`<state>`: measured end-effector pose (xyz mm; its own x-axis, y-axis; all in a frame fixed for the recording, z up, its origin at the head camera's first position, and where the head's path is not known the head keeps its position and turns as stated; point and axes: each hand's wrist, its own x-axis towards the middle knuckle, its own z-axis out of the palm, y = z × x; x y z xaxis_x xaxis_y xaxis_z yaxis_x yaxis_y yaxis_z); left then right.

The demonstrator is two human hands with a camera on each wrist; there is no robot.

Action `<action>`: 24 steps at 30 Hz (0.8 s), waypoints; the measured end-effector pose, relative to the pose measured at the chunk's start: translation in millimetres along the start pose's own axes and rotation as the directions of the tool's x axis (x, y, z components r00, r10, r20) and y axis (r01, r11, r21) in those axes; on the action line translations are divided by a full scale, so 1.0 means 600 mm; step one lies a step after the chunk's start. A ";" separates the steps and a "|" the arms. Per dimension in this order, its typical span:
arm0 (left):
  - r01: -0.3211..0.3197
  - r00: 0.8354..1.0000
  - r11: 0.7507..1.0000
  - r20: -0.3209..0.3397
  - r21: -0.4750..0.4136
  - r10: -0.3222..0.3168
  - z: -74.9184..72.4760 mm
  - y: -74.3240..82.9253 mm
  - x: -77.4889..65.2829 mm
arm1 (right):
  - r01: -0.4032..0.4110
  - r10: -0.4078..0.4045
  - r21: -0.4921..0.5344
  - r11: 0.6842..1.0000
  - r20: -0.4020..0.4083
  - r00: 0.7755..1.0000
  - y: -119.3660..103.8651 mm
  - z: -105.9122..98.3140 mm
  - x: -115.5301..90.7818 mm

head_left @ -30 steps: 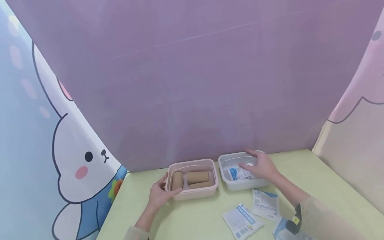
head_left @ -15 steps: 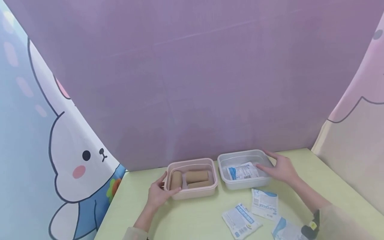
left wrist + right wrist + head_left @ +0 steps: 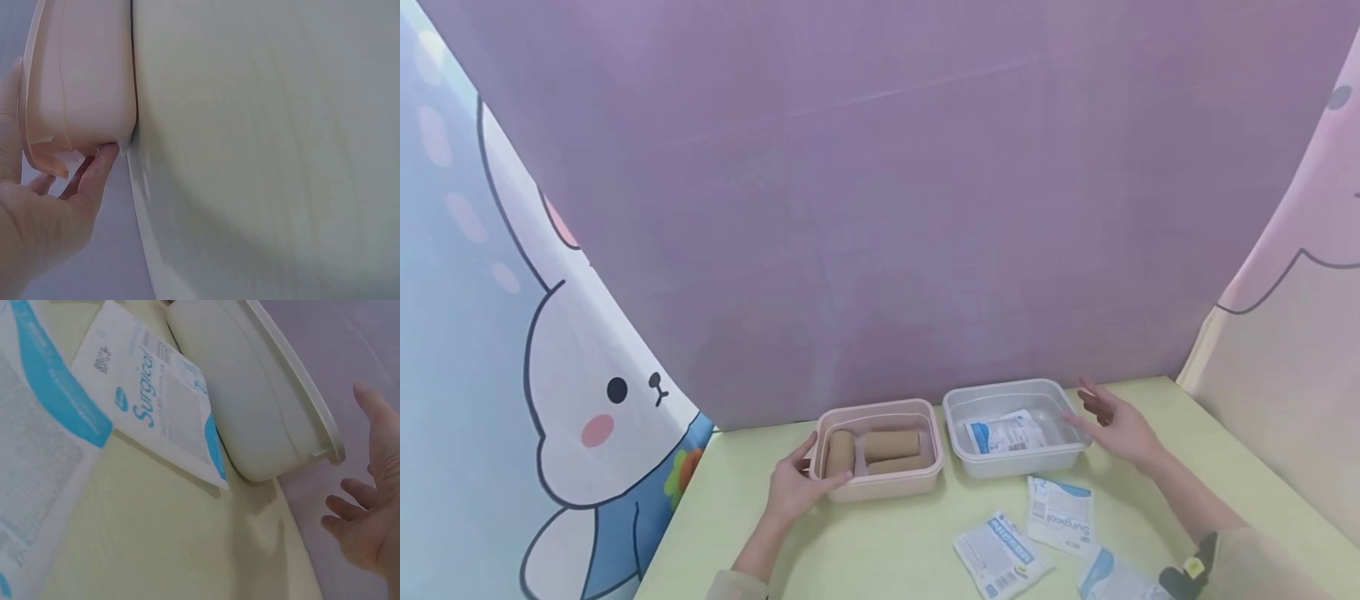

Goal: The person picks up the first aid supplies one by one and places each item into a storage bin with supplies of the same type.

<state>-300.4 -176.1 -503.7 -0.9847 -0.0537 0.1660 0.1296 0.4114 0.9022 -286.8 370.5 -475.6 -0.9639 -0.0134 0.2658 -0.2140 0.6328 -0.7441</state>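
My left hand (image 3: 793, 487) grips the left end of a pink plastic box (image 3: 891, 486), thumb along the front rim and fingers at the side. In the left wrist view, fingertips press under the rim of the pink box (image 3: 94, 87). Several brown rolls (image 3: 842, 454) lie inside it. A white plastic box (image 3: 1018, 462) stands to its right, holding a blue-and-white packet (image 3: 1011, 433). Just off the white box's right end, my right hand (image 3: 1122, 427) has its fingers spread and holds nothing; the right wrist view shows a gap between hand (image 3: 378, 506) and rim.
In front of the white box lie a packet marked "Surgical" (image 3: 1060, 518), another white packet (image 3: 1002, 557) and a third packet (image 3: 1116, 577) near the right sleeve. A purple backdrop (image 3: 880, 208) rises right behind both boxes along the table's back edge (image 3: 752, 427).
My right hand has moved from over the white box to its right end, then off it to the right. The packet in the white box is uncovered. My left hand stays on the pink box.
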 end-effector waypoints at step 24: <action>0.011 1.000 1.000 0.001 -0.001 -0.011 -0.001 0.003 -0.005 | 0.048 -0.052 0.029 0.998 0.137 0.989 0.010 0.017 -0.005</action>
<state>-297.1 -175.6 -502.1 -0.9861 -0.0572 0.1558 0.1191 0.4103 0.9042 -286.6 366.8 -487.2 -0.9642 -0.1522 0.2172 -0.2646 0.6086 -0.7481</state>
